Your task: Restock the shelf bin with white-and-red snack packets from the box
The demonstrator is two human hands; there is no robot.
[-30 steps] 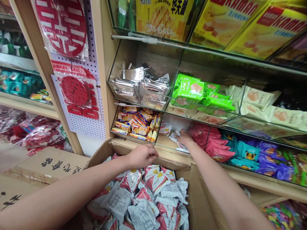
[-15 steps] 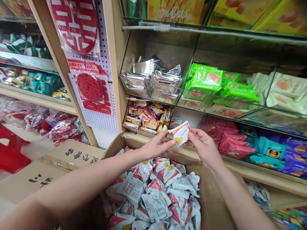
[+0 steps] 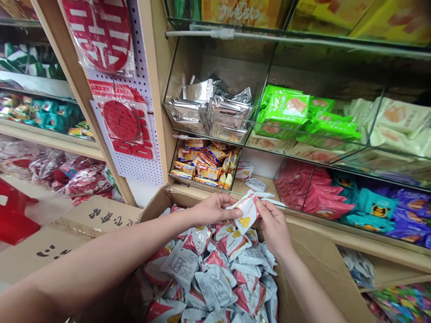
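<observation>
A small white and pink snack packet [image 3: 246, 211] with yellow pictures is held between both hands, over the back edge of a cardboard box. My left hand [image 3: 215, 209] pinches its left side, thumb in front. My right hand [image 3: 273, 220] grips its right side between thumb and fingers. Below lies a heap of similar snack packets [image 3: 215, 287], some with the printed grey-white back facing up, filling the open cardboard box [image 3: 296, 278]. Behind my hands, a few such packets [image 3: 256, 184] lie in a shelf compartment.
Shelf bins ahead hold orange-gold wrapped snacks [image 3: 207, 163], silver packets [image 3: 229, 110], green packets [image 3: 286, 107] and pink packets [image 3: 313, 188]. A closed carton [image 3: 81, 220] with handwriting stands at left. Red paper decorations [image 3: 121, 121] hang on a pegboard.
Both hands have come down and slightly left with the packet, nearer the box. The shelf compartment behind them shows more now. The view has shifted a little.
</observation>
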